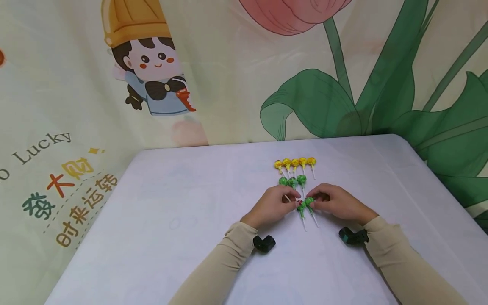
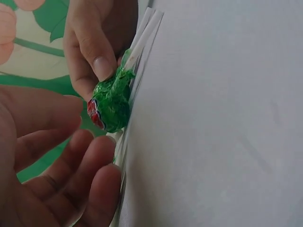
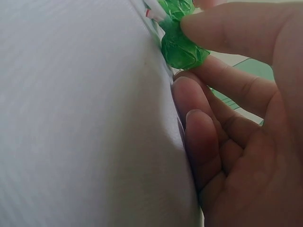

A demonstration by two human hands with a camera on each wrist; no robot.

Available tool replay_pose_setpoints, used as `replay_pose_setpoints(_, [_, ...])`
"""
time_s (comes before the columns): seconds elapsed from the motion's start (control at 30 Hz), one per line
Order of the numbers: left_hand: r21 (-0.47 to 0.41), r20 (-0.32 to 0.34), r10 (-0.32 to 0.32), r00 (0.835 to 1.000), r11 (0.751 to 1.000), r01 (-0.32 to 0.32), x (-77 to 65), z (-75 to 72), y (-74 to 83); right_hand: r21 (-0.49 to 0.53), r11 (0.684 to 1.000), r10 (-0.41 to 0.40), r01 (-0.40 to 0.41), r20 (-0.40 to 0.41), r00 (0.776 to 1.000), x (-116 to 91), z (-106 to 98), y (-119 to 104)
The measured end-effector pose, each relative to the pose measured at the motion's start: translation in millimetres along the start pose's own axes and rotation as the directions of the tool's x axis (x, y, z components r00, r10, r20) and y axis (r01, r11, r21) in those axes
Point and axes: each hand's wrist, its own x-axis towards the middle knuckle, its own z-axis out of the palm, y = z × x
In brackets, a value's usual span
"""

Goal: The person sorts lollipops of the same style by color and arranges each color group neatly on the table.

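Two green-wrapped lollipops lie side by side between the hands, white sticks toward the person. My right hand [image 1: 337, 202] pinches the wrapped head of the right lollipop [image 3: 182, 49] between thumb and finger. At the left lollipop [image 2: 110, 106], which shows a red label patch, the thumb tip of my left hand [image 1: 275, 204] is right at the candy. The other left fingers curve loosely beside it. Just beyond the hands are three more green lollipops [image 1: 301, 179], their sticks partly hidden by the left hand.
A row of several yellow lollipops [image 1: 295, 163] lies farther back, behind the green ones. Everything rests on a white-covered table [image 1: 171, 224]. Behind its far edge hangs a printed backdrop [image 1: 228, 84] with a cartoon figure and a tulip. Both wrists wear small black cameras [image 1: 264, 244].
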Motion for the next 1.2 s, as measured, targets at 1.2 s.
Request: replay_pose_setpoints(1.2, [0.253, 0.012, 0.020, 1.000, 0.967, -0.022, -2.3, 10.5, 3.5, 0.010, 1.000, -0.009, 0.009, 0.002, 1.000, -1.6, -1.1, -3.5])
